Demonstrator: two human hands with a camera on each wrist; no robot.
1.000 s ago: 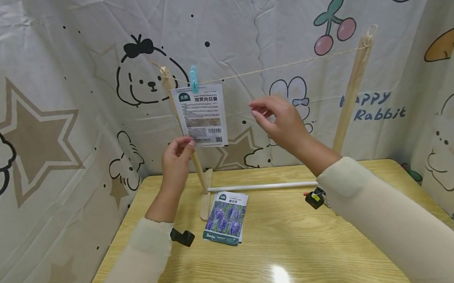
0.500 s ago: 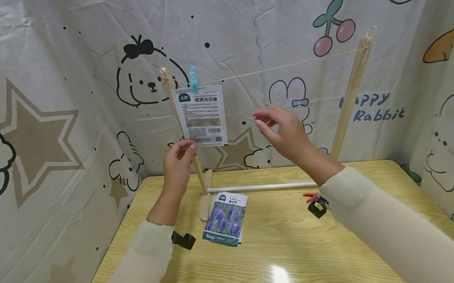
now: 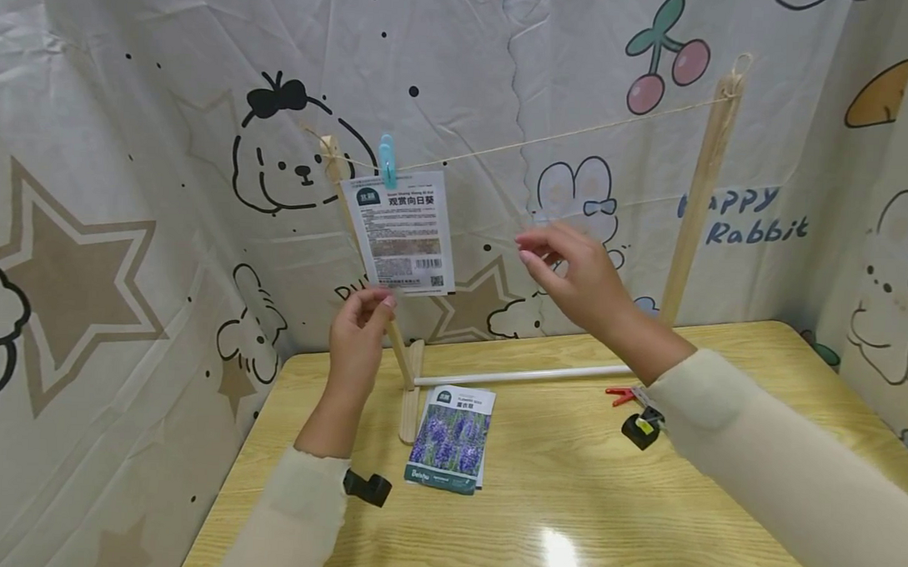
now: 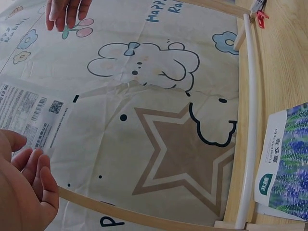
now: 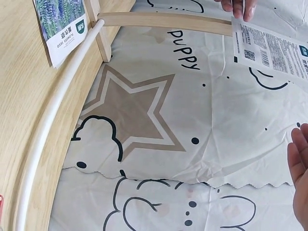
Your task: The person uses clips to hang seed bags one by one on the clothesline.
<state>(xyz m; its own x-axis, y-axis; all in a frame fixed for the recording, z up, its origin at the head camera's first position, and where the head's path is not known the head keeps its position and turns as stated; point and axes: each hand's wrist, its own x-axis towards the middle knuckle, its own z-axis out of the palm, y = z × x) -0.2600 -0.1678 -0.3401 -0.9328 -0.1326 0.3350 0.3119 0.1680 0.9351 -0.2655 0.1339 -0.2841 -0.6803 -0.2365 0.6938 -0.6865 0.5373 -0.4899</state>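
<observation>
A white seed packet (image 3: 403,232), printed with text, hangs from a twine line (image 3: 542,139) under a light-blue clothespin (image 3: 386,161). Just below its lower left corner is my left hand (image 3: 358,334), fingers loosely bent; the left wrist view shows nothing gripped in that hand (image 4: 26,187). My right hand (image 3: 574,271) hovers to the right of the packet, apart from it, thumb and fingers bent with nothing between them. On the table, a small stack of seed packets (image 3: 450,438) lies with purple flowers on the top one.
Two wooden posts (image 3: 700,200) hold the twine, and a white rod (image 3: 522,374) runs between their bases on the wooden table (image 3: 553,462). A red clip (image 3: 621,395) lies near my right forearm. Behind hangs a printed cloth (image 3: 462,58).
My left hand has dropped slightly from the packet's lower corner. The right hand has drifted down and a little to the right. The hanging packet stays in place.
</observation>
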